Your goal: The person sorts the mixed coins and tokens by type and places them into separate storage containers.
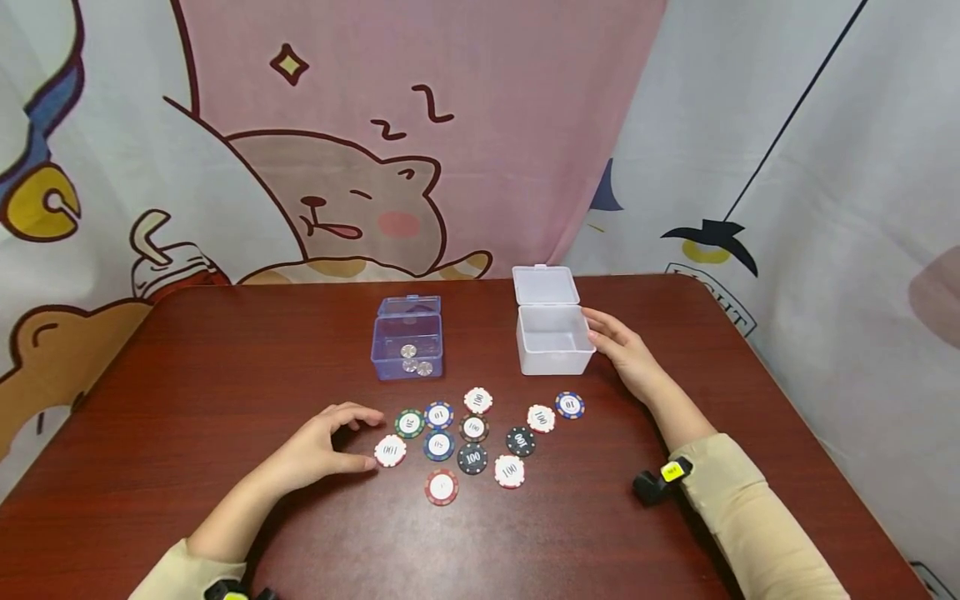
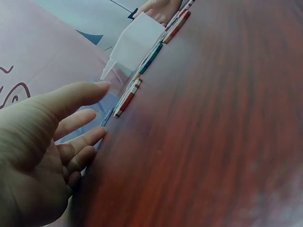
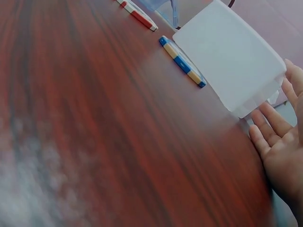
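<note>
My left hand (image 1: 318, 446) is beside a red-and-white poker chip (image 1: 390, 451) marked 100, thumb and fingers spread to its left. In the left wrist view a gap shows between that hand's thumb and the nearest chip (image 2: 128, 98). My right hand (image 1: 628, 354) is at the right side of a white plastic box (image 1: 555, 362), its fingers extended along the wall, apparently touching it. The box has its lid raised. More chips lie flat in the middle of the table, among them a green one (image 1: 409, 423) and a black one (image 1: 472, 458).
A translucent blue box (image 1: 390, 369) with its lid up stands left of the white one, with several silvery round pieces (image 1: 408, 351) inside. A blue chip (image 1: 570, 405) lies in front of the white box. Behind the brown table (image 1: 247, 350) hangs a printed curtain (image 1: 525, 100).
</note>
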Demonstrator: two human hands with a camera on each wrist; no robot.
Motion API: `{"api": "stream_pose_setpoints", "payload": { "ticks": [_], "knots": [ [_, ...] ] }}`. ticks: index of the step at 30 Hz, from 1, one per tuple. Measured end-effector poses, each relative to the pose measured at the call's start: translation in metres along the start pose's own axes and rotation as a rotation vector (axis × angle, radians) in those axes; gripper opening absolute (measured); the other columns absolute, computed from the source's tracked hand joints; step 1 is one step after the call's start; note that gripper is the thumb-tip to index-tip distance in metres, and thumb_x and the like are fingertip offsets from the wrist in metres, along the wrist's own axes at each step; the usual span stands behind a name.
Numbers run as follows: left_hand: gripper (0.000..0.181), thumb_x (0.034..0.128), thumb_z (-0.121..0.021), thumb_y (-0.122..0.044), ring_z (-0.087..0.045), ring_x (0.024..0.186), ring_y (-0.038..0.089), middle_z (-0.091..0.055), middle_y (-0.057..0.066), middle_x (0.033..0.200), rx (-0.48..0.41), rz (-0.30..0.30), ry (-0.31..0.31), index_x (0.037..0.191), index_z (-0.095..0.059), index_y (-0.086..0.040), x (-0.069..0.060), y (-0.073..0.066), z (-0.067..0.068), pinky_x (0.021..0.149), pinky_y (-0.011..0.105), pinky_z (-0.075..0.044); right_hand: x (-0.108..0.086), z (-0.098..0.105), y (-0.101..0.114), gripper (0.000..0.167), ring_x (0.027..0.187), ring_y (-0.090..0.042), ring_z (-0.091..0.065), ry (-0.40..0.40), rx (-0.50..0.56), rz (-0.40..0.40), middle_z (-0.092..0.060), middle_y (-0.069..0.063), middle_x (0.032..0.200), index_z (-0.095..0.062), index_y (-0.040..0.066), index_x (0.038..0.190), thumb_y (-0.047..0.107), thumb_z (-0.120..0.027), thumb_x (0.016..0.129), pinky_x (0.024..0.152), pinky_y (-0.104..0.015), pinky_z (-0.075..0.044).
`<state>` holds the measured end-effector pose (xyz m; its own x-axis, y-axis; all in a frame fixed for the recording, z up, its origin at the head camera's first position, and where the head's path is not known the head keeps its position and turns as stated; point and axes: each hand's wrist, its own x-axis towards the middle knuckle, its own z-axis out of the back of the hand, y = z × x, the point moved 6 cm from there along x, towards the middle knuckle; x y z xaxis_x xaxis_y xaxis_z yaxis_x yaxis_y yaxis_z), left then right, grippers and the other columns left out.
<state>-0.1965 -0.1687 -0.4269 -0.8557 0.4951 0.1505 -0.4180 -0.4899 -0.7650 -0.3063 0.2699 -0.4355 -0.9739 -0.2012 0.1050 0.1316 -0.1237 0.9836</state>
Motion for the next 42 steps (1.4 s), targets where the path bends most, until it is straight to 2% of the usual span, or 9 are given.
{"api": "stream_pose_setpoints", "payload": {
  "ticks": [4, 7, 13, 18, 26, 31, 42],
  "knots": [
    [0.055, 0.0664, -0.088, -0.024, -0.052, 0.098, 0.016, -0.062, -0.004, 0.110, 0.050, -0.055, 0.013, 0.115, -0.066, -0.013, 0.0005, -0.0020, 0.0000, 0.086, 0.033, -0.041, 0.0009, 0.0008, -0.0007, 0.050, 0.121, -0.018, -0.044, 0.013, 0.007, -0.004, -0.036, -0.023, 0.145, -0.040, 0.009, 0.145, 0.024, -0.053, 0.099, 0.094, -0.022, -0.037],
    [0.054, 0.0658, -0.088, -0.026, -0.051, 0.099, 0.015, -0.061, -0.006, 0.110, 0.080, -0.071, 0.021, 0.114, -0.067, -0.013, 0.0008, -0.0018, -0.0001, 0.086, 0.033, -0.042, 0.0011, 0.0008, -0.0001, 0.050, 0.121, -0.019, -0.043, 0.027, 0.014, -0.014, -0.034, -0.024, 0.146, -0.038, 0.008, 0.146, 0.023, -0.052, 0.100, 0.094, -0.022, -0.036],
    [0.052, 0.0666, -0.088, -0.028, -0.049, 0.102, 0.015, -0.060, -0.009, 0.108, 0.102, -0.050, 0.039, 0.113, -0.068, -0.017, 0.0015, -0.0001, -0.0007, 0.087, 0.036, -0.040, 0.0011, 0.0003, 0.0014, 0.051, 0.123, -0.022, -0.040, 0.045, 0.022, -0.039, -0.033, -0.022, 0.147, -0.035, 0.006, 0.147, 0.021, -0.051, 0.100, 0.096, -0.024, -0.034],
    [0.048, 0.0661, -0.088, -0.026, -0.047, 0.104, 0.017, -0.057, -0.009, 0.109, 0.107, -0.021, 0.048, 0.110, -0.069, -0.021, 0.0013, 0.0027, -0.0021, 0.088, 0.042, -0.037, 0.0021, -0.0011, 0.0015, 0.052, 0.125, -0.024, -0.039, 0.054, 0.029, -0.042, -0.032, -0.023, 0.148, -0.033, 0.005, 0.147, 0.020, -0.050, 0.101, 0.097, -0.025, -0.033],
    [0.045, 0.0649, -0.088, -0.023, -0.045, 0.106, 0.021, -0.055, -0.008, 0.110, 0.127, 0.002, 0.059, 0.106, -0.071, -0.025, 0.0006, 0.0031, -0.0045, 0.091, 0.051, -0.029, 0.0015, -0.0018, 0.0016, 0.050, 0.122, -0.021, -0.041, 0.064, 0.045, -0.031, -0.031, -0.025, 0.147, -0.034, 0.005, 0.147, 0.018, -0.049, 0.101, 0.095, -0.023, -0.035],
    [0.044, 0.0650, -0.088, -0.022, -0.045, 0.108, 0.023, -0.055, -0.007, 0.111, 0.137, 0.010, 0.066, 0.105, -0.071, -0.027, 0.0016, 0.0022, -0.0055, 0.093, 0.052, -0.027, 0.0012, -0.0009, 0.0011, 0.048, 0.120, -0.023, -0.043, 0.074, 0.068, -0.006, -0.031, -0.027, 0.147, -0.034, 0.002, 0.146, 0.012, -0.048, 0.101, 0.094, -0.025, -0.037],
    [0.044, 0.0632, -0.089, -0.028, -0.044, 0.102, 0.017, -0.054, -0.012, 0.103, 0.167, -0.002, 0.044, 0.103, -0.070, -0.029, 0.0030, -0.0003, -0.0078, 0.090, 0.051, -0.025, 0.0025, -0.0002, 0.0003, 0.049, 0.119, -0.020, -0.044, 0.064, 0.055, -0.011, -0.032, -0.027, 0.146, -0.035, 0.003, 0.146, 0.015, -0.050, 0.100, 0.095, -0.024, -0.037]
  ]
}}
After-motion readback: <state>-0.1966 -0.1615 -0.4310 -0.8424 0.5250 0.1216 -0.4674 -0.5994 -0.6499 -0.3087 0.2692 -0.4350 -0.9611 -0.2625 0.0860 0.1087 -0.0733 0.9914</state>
